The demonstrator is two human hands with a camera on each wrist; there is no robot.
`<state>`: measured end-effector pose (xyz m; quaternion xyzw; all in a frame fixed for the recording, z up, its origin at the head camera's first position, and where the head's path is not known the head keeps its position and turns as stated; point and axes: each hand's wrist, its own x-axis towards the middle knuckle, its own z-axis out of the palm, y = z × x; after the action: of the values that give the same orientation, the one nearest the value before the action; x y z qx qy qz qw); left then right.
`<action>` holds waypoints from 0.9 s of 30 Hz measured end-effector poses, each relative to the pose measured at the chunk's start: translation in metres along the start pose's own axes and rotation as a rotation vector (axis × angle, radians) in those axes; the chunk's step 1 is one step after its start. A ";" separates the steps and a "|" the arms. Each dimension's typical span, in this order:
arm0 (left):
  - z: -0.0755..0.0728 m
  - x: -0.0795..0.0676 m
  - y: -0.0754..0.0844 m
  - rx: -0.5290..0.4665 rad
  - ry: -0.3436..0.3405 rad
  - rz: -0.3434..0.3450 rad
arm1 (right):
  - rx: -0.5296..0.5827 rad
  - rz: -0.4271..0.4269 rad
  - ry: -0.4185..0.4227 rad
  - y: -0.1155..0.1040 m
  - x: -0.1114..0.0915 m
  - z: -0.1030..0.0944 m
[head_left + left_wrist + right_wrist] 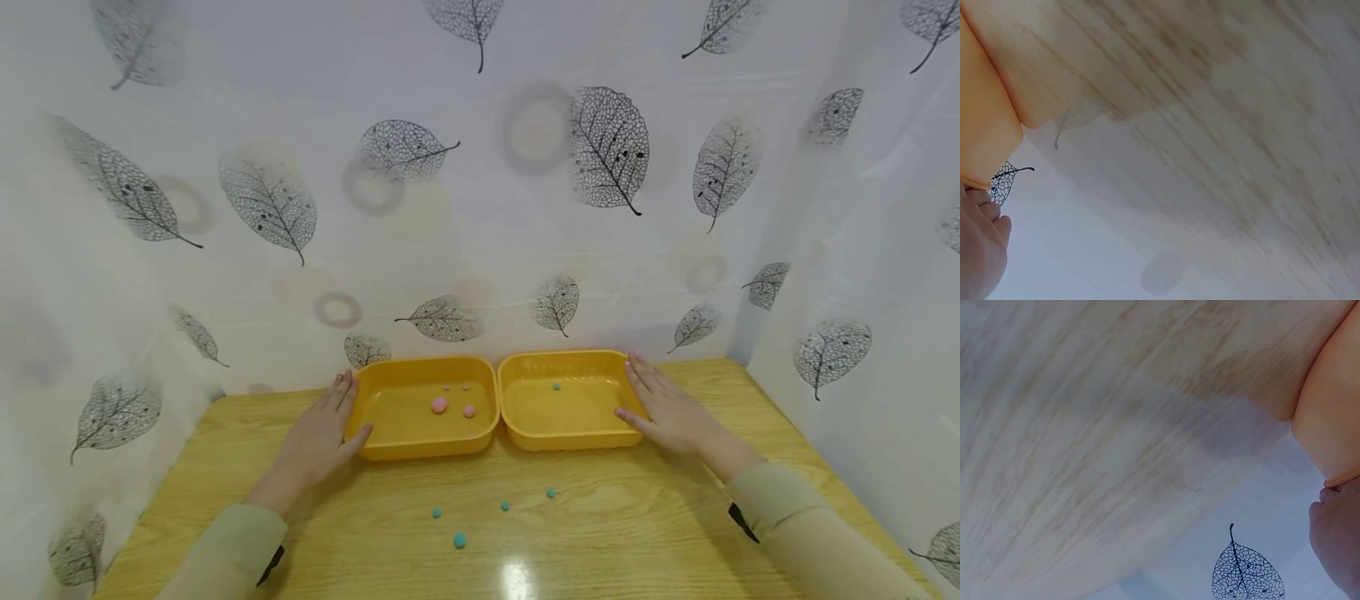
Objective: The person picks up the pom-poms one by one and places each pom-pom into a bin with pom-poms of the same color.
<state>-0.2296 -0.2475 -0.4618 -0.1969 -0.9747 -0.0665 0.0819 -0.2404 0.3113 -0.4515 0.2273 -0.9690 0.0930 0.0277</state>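
Observation:
Two yellow plastic trays (pixel 427 451) (pixel 573 442) stand side by side at the back of the table, their inner ends together. My left hand (pixel 322 429) lies along the outer end of the left tray, fingers extended and thumb at the near corner. Mirroring it, my right hand (pixel 671 410) rests against the right tray's outer end, thumb over its near rim. Several pink balls (pixel 439 405) of different sizes sit in the left tray. One small teal ball (pixel 557 387) is in the right one. Each wrist view catches a tray wall (pixel 985 106) (pixel 1332 406) with fingertips at its rim.
Several teal balls (pixel 460 541) lie loose on the wooden table (pixel 615 533) in front of the trays. A white curtain (pixel 480 242) printed with dark leaves hangs right behind the trays and along both sides of the table.

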 end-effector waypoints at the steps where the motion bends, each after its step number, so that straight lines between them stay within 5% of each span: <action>1: 0.000 0.000 0.000 0.000 0.003 0.000 | -0.004 -0.003 0.003 0.000 0.000 0.000; 13: 0.001 0.001 0.003 0.048 -0.008 0.029 | 0.002 0.009 -0.028 0.000 0.001 -0.002; 27: -0.010 -0.002 0.030 0.012 0.105 0.099 | -0.004 0.003 -0.027 -0.001 0.001 -0.002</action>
<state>-0.2144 -0.2224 -0.4496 -0.2404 -0.9586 -0.0668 0.1372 -0.2406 0.3106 -0.4489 0.2272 -0.9697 0.0880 0.0152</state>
